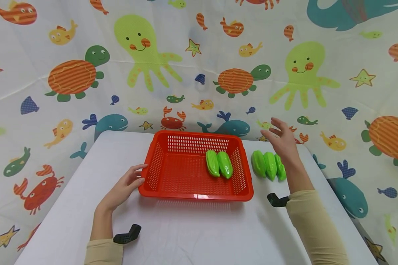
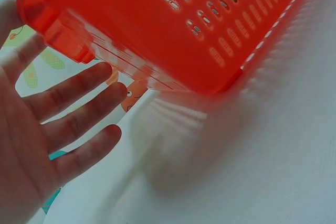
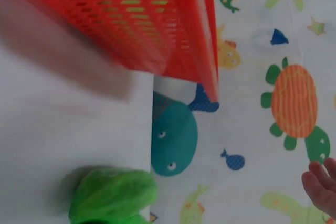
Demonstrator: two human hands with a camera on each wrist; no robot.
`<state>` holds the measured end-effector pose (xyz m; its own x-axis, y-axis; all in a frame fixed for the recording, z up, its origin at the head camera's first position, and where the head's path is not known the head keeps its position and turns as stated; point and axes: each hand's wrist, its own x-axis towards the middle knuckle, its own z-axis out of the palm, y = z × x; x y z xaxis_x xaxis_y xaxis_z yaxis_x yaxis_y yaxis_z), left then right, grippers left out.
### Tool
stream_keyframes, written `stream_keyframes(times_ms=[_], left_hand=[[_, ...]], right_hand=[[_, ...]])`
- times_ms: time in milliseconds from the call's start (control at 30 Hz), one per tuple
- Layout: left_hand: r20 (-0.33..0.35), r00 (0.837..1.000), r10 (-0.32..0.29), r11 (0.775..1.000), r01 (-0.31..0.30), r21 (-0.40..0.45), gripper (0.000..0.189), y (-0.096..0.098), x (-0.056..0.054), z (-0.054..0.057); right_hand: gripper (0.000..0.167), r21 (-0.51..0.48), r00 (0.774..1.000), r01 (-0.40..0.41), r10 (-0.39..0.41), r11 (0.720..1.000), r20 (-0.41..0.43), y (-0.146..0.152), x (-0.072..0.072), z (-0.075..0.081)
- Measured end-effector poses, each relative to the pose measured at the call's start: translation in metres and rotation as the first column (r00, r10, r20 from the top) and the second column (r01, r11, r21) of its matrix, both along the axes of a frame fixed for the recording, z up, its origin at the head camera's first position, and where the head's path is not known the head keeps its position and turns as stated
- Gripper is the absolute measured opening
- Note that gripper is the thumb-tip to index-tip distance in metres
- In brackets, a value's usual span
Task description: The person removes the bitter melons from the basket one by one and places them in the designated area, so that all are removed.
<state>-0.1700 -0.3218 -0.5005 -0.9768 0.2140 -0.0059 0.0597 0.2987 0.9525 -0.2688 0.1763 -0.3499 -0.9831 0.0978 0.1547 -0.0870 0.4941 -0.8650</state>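
Note:
A red plastic basket [image 1: 195,196] with slotted walls stands on the white table. Two shiny green, oblong, ridged toy vegetables [image 1: 224,164] lie side by side in its right half. My left hand [image 1: 127,186] touches the basket's left rim; the left wrist view has its fingers [image 2: 79,124] spread and fairly straight beside the basket wall. Right of the basket, several similar green vegetables [image 1: 259,164] sit in a row on the table. Above and partly in front of them is my right hand [image 1: 282,142], raised, fingers loosely bent, nothing held.
A white table [image 1: 185,235] spreads under everything, its far edge just behind the basket. Behind it hangs a white cloth [image 1: 192,77] printed with sea animals. Each wrist carries a black camera mount [image 1: 128,235], sticking out sideways.

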Motion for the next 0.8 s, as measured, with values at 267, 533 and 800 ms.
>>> stream_keyframes(times_ms=[267, 533, 800], left_hand=[[-0.002, 1.000, -0.015, 1.000, 0.015, 0.016, 0.056, 0.001, 0.002, 0.004], [-0.001, 1.000, -0.009, 1.000, 0.009, 0.011, 0.056, 0.002, 0.003, 0.005], [0.000, 1.000, -0.006, 1.000, 0.006, 0.003, 0.058, 0.001, 0.003, 0.005]], right_hand=[[0.075, -0.042, 0.999, -0.045, 0.044, 0.998, -0.020, -0.024, -0.005, 0.008], [0.071, -0.077, 0.993, -0.092, 0.086, 0.993, -0.078, -0.052, -0.013, 0.015], [0.064, -0.078, 0.982, -0.173, 0.167, 0.982, -0.084, -0.074, -0.025, 0.014]])
